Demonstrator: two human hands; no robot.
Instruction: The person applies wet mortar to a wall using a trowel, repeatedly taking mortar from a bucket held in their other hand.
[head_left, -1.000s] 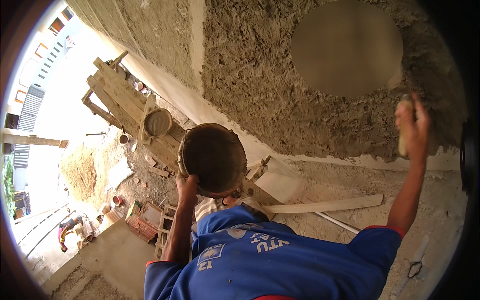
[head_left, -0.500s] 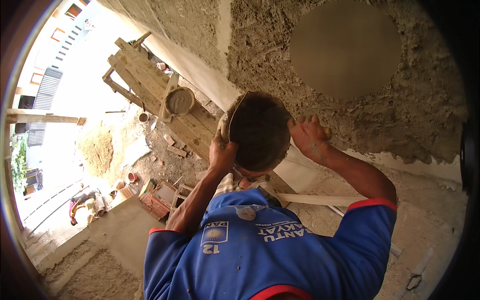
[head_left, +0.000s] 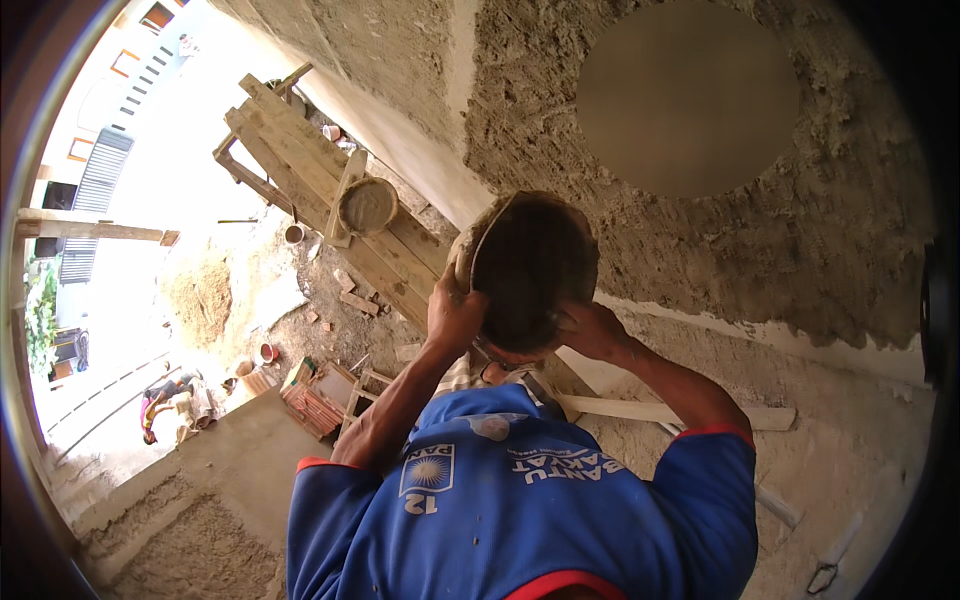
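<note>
A dark, mortar-smeared bucket (head_left: 535,262) is tipped up in front of me, its mouth facing my body and its inside in deep shadow. My left hand (head_left: 456,314) grips its left side, thumb over the rim. At the lower right of the mouth is my right hand (head_left: 592,332), closed, with its fingertips lost in the dark of the bucket; what it holds is hidden. Beyond the bucket rises a wall (head_left: 700,245) with rough, wet-looking plaster. A smooth grey disc covers part of the wall in the picture.
Left of the bucket runs a plank scaffold (head_left: 300,165) carrying a round tub of grey mortar (head_left: 368,206). Below lie a sand heap (head_left: 200,295) and stacked red bricks (head_left: 312,408). A pale wooden batten (head_left: 690,411) lies at right. Another person (head_left: 165,405) is far down at left.
My right hand has come down and inward from beside the wall to the bucket's mouth. The end of a brownish handle that showed in that fist is now out of sight. The left hand keeps its grip.
</note>
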